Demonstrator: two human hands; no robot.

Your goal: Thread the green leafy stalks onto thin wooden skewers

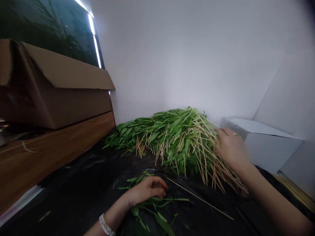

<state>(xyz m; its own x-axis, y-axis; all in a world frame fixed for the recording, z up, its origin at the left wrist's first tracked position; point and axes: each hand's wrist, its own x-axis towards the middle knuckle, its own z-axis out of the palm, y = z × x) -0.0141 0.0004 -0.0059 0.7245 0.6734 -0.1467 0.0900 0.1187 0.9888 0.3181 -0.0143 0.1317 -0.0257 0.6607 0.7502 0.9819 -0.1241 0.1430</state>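
A heap of leafy green stalks (157,126) lies against the wall, with many thin wooden sticks (201,154) jutting from its front and right side. At the heap's right end my right hand (230,146) is closed in a pinch on a thin stick (212,123) that slants up to the left. My left hand (150,190) hovers low over loose green leaves (159,219), fingers curled, with a gap between thumb and forefinger and nothing seen in it. One single stick (200,198) lies to its right on the black sheet (83,196).
An open cardboard box (76,105) stands on a wooden ledge (69,139) at left. A white box (273,144) sits behind my right forearm. More sticks (295,193) lie at the far right edge. The white wall (184,59) closes off the back.
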